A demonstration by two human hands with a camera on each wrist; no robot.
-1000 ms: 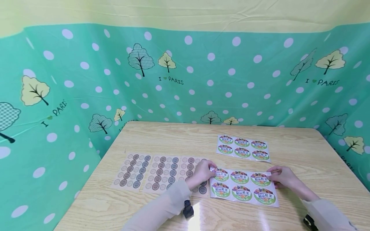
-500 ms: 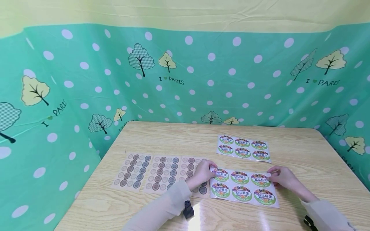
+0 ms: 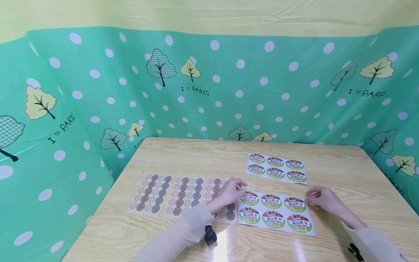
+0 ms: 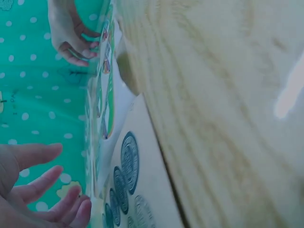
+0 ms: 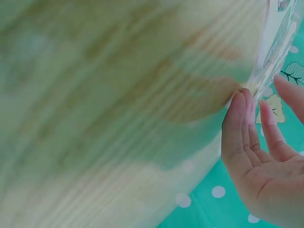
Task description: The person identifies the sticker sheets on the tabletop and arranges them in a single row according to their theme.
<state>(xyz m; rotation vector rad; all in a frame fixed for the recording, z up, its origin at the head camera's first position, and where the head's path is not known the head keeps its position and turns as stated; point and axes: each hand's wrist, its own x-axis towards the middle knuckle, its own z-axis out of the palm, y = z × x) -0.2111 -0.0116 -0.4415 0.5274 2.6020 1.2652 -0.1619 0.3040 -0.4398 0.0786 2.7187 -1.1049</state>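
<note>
A white sheet of oval fruit stickers (image 3: 283, 214) lies on the table between my two hands. Above its upper left corner is my left hand (image 3: 230, 191), and the left wrist view shows its fingers (image 4: 45, 183) spread apart, pinching nothing. At the right edge is my right hand (image 3: 324, 200). Its fingers (image 5: 237, 128) are fairly straight with the thumb apart in the right wrist view; whether the fingertips touch the paper is hard to tell. A brown sheet of round stickers (image 3: 220, 220) lies partly hidden beneath the left hand and forearm.
A second sheet of fruit stickers (image 3: 276, 168) lies farther back on the wooden table (image 3: 196, 156). Two more brown sheets of round stickers, the middle one (image 3: 183, 196) and the left one (image 3: 150, 193), lie in a row to the left. A green dotted curtain (image 3: 209, 91) hangs behind.
Both hands have let go of the near fruit sticker sheet. The left hand has lifted slightly off its corner, and the right fingers have eased off its edge. The sheet stays in place.
</note>
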